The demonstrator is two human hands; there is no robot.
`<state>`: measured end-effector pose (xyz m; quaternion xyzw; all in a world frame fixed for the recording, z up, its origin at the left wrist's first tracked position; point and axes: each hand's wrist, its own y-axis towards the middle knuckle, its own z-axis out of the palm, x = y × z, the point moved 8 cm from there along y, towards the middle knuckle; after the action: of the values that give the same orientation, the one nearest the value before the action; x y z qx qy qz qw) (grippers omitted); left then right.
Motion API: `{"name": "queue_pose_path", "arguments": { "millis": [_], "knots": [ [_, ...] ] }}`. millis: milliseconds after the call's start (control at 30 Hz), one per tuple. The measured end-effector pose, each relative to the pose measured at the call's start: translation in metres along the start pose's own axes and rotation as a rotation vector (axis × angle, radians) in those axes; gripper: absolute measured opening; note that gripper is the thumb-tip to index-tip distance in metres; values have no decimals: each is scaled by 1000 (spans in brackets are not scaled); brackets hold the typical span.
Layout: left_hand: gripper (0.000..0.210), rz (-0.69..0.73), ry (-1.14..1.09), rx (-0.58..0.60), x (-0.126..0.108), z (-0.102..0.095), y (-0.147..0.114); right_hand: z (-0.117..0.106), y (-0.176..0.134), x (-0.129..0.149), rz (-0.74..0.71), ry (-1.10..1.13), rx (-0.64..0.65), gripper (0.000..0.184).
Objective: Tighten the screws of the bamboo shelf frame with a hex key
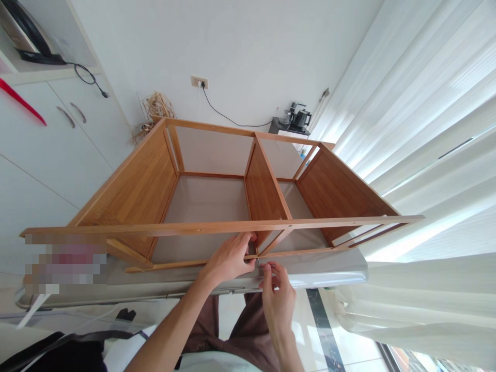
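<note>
Well, nearest of all, my brown trousers [201, 320] show on the near side of the wooden frame [225, 227]; a faint mark on one leg is too small to read. Near the frame's front left, something black [77, 356] with a strap runs out of view, so I can't say what it is. My right hand [278, 289] is just in front of the frame's lower front rail, thumb and forefinger pinching a thin metal piece [259, 262], mostly hidden by my fingertips. Beside it, my left hand [228, 258] closes round that rail near the foot of the frame's divider [265, 181], thumb on the near side, fingers behind; what lies under those fingertips I can't see. The frame itself rests on a pale table [329, 268], its near upper rail crossing in front of the side panels and covering parts of them. At the frame's near left corner, a pixelated patch [65, 258] blots out whatever is there. Farther left of the frame stands a white cabinet [58, 144], with a red object [23, 103] cut off in front of it. Right of the frame hang white curtains [426, 181]. Behind the frame, dried stems [158, 106] are partly hidden by its corner, and a black kettle [300, 120] sits on a small stand, whose lower part the frame hides.
</note>
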<state>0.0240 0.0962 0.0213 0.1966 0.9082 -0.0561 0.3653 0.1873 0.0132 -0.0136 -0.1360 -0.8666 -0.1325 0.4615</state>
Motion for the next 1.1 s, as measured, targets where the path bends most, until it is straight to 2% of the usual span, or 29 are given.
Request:
{"name": "queue_pose_path", "arguments": {
  "millis": [333, 667, 833, 1100],
  "knots": [
    [42, 9, 24, 5, -1, -1, 0, 2, -2, 17, -267, -213, -29, 43],
    [43, 0, 12, 11, 0, -1, 1, 6, -5, 18, -338, -240, -8, 40],
    [44, 10, 19, 5, 0, 0, 1, 4, -1, 17, -274, -200, 16, 41],
    [42, 12, 19, -13, 0, 0, 0, 2, 8, 2, 89, 162, 55, 44]
  ]
}}
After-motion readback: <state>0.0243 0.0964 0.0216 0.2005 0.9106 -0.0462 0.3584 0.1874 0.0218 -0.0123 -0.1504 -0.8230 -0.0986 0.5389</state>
